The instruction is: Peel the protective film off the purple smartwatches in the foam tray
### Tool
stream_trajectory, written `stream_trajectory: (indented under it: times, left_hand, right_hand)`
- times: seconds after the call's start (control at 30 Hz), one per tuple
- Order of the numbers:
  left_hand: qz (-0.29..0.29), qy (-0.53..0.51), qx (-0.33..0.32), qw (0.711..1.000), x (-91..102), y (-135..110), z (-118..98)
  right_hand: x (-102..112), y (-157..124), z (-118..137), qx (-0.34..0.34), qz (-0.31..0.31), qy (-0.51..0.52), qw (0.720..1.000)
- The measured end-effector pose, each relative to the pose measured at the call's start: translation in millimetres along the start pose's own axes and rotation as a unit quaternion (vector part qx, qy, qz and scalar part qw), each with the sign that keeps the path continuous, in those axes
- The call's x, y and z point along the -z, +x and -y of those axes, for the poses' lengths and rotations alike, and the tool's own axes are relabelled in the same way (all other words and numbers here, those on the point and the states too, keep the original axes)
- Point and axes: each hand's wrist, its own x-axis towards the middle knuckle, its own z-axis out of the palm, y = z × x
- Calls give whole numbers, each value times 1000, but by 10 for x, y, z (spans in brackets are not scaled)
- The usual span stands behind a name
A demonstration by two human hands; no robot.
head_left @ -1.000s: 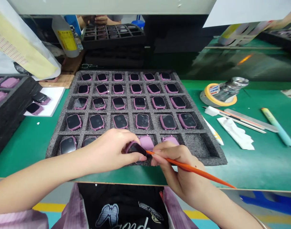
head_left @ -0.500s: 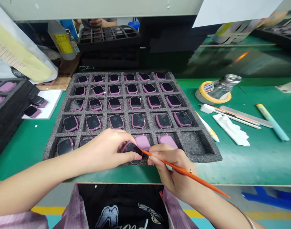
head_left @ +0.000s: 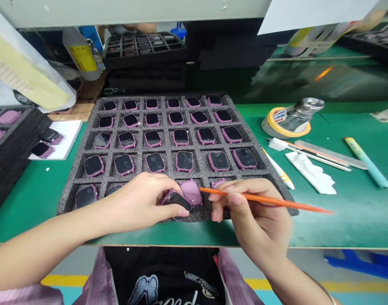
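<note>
My left hand is closed on a pink watch body with a dark screen, held at the front row of a grey foam tray. Beside that watch, a second pink watch body lies back-up in its cell. My right hand pinches a thin orange stick, which lies nearly level with its tip just right of the held watch and apart from it. The tray's cells hold several pink watch bodies, screens up.
On the green mat to the right lie a yellow tape roll with a metal bottle, a white cloth, flat tools and a teal pen. Black trays with pink parts stand left; another person's tray is behind.
My right hand has lifted and turned, swinging the orange stick from slanting down-right to nearly level, and its tip has come away from the watch. My left hand stays put.
</note>
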Motion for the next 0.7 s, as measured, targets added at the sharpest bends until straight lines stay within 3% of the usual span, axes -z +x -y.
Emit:
stream_trajectory:
  times: [0.13, 0.3, 0.7]
  left_hand:
    - [4, -3, 3, 1000, 0, 3, 1]
    - [-2, 2, 5, 1000, 6, -5, -13]
    - [-10, 12, -12, 1000, 7, 0, -4]
  right_hand:
    - [52, -85, 12, 16, 32, -38, 999]
    - [64, -194, -101, 83, 58, -76, 992]
    - [86, -144, -106, 166, 122, -127, 970]
